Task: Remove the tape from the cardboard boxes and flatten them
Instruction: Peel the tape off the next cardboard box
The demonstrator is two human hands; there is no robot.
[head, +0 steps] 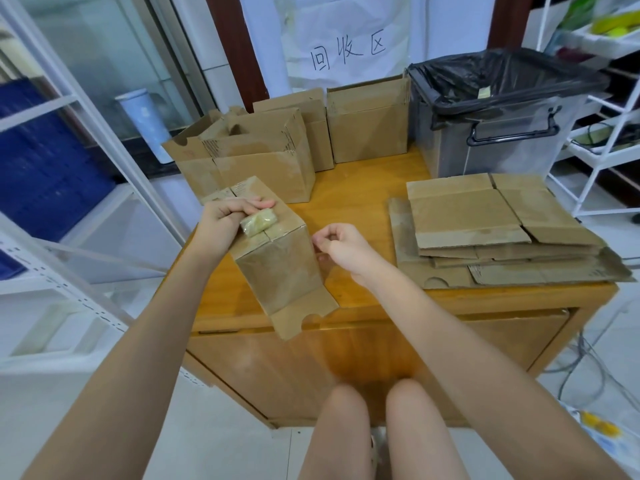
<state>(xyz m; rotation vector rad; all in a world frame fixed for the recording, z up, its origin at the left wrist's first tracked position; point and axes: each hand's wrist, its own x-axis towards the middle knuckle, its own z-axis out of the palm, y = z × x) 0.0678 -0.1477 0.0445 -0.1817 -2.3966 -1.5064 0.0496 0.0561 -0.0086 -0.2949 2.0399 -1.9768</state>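
Cardboard box (pixel 277 258) stands tilted near the table's (pixel 349 209) front edge. Your left hand (pixel 225 220) grips a tape wad (pixel 259 221) on its top; your right hand (pixel 341 247) pinches clear tape (pixel 323 265) beside it. Pull sideways and the box may slide off.

Left hand (pixel 227 216) holds wadded tape (pixel 259 221) atop a box (pixel 277 265) (upright); right hand (pixel 341 245) pinches beside it.

Upright boxes (pixel 263 157) stand behind, flattened boxes (pixel 485 230) right, on the table (pixel 363 216).
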